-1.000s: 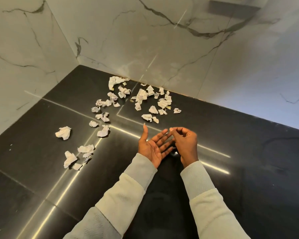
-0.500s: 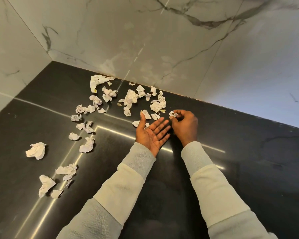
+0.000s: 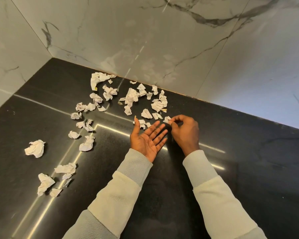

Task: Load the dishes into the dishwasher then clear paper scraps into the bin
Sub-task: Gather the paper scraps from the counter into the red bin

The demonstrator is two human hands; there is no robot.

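The right hand [image 3: 186, 133] pinches 1 small scrap [image 3: 167, 119] between thumb and fingers [image 3: 176, 120], at the near edge of the paper scraps [image 3: 131, 98] scattered on the dark worktop [image 3: 248, 161]; the left hand [image 3: 148, 141] waits palm up just beside it, fingers straight and apart, holding nothing. To do this step well, drop each piece into the waiting palm and work from the near ones toward the wall [image 3: 145, 40]; the bin is not in view. Some scraps carry ruled lines and perhaps handwriting, too small to read.

Crumpled white paper scraps [image 3: 131, 99] strewn across black countertop [image 3: 240, 161].
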